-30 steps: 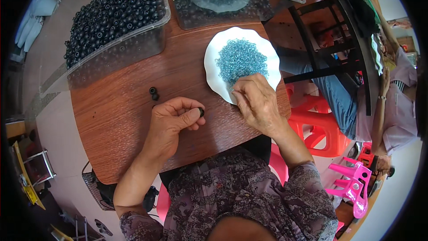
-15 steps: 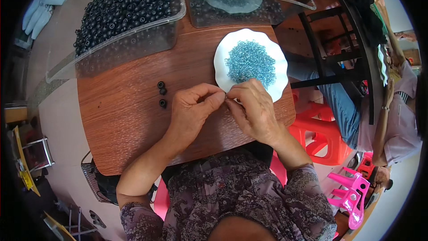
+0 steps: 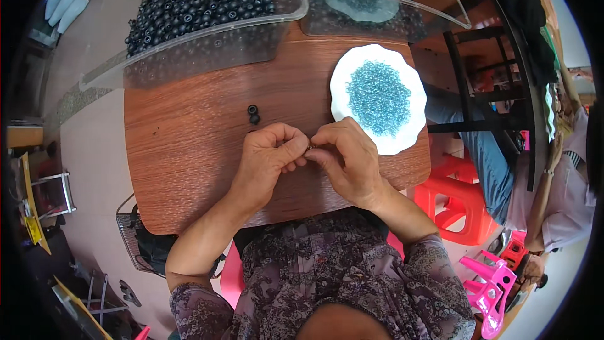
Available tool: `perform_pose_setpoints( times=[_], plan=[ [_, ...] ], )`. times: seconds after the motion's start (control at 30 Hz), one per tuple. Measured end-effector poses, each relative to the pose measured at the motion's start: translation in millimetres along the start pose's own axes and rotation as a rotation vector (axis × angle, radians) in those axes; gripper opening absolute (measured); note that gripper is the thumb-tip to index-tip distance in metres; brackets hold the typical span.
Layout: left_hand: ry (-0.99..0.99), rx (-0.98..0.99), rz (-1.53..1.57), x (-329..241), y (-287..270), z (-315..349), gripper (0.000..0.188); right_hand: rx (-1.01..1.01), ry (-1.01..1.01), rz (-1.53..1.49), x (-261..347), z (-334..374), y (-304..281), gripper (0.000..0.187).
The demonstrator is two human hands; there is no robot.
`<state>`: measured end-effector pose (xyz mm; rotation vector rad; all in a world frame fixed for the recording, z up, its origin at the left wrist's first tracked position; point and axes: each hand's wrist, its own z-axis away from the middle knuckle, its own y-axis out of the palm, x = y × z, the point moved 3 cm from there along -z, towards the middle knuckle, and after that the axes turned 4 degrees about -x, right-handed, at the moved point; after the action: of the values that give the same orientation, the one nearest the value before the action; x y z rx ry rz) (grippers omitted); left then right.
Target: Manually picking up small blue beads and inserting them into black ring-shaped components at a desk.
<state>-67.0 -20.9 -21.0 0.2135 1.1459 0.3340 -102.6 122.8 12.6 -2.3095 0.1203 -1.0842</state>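
In front of my chest, over the wooden table [image 3: 182,151], my left hand [image 3: 267,160] and my right hand [image 3: 349,164] meet fingertip to fingertip. Both pinch closed around something tiny between them, too small to name and mostly covered by the fingers. Just beyond my left hand, two small black ring-shaped pieces [image 3: 253,109] lie touching on the wood. A white plate with a scalloped rim [image 3: 415,113] stands past my right hand. Heaped on it are many tiny clear-blue rings [image 3: 377,97].
Two clear plastic bins [image 3: 207,66] full of black ring-shaped pieces [image 3: 207,0] stand along the table's far side. To the right are a red plastic stool [image 3: 453,204], a dark wooden frame [image 3: 478,97] and another person's arm [image 3: 547,176]. A pink stool [image 3: 487,289] lies lower right.
The view has shifted, so table, bins and plate appear farther right. My pinched hands have drawn a little nearer to me relative to the plate. A third black piece no longer shows beside my left hand.
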Motion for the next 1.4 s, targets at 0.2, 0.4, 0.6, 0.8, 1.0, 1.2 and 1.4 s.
perform_pose_setpoints(
  times=[0.2,0.4,0.6,0.8,1.0,1.2,1.4],
  plan=[
    [0.004,-0.038,0.047,-0.9,-12.4,4.5,0.02,-0.017,-0.025,-0.057,7.7,-5.0,10.6,0.029],
    [0.189,-0.217,-0.13,-13.2,-28.8,15.2,0.019,0.014,-0.079,-0.062,6.8,-9.8,21.2,0.028],
    [0.194,-0.267,-0.061,-17.2,-38.0,23.6,0.016,0.131,-0.09,0.174,-3.9,-12.9,42.0,0.023],
    [0.166,-0.303,0.069,-12.3,-46.7,28.5,0.015,0.136,-0.118,0.319,-7.0,-20.2,56.6,0.023],
    [0.123,-0.293,0.172,-6.9,-48.2,31.5,0.015,0.047,-0.103,0.206,-3.1,-18.2,39.9,0.026],
    [-0.018,-0.129,0.434,1.0,-28.0,28.2,0.016,-0.022,0.045,-0.136,21.1,-13.2,21.8,0.026],
    [-0.04,-0.11,0.45,4.9,-11.7,28.5,0.019,-0.055,-0.031,-0.059,18.8,-9.7,21.0,0.023]
  ],
)
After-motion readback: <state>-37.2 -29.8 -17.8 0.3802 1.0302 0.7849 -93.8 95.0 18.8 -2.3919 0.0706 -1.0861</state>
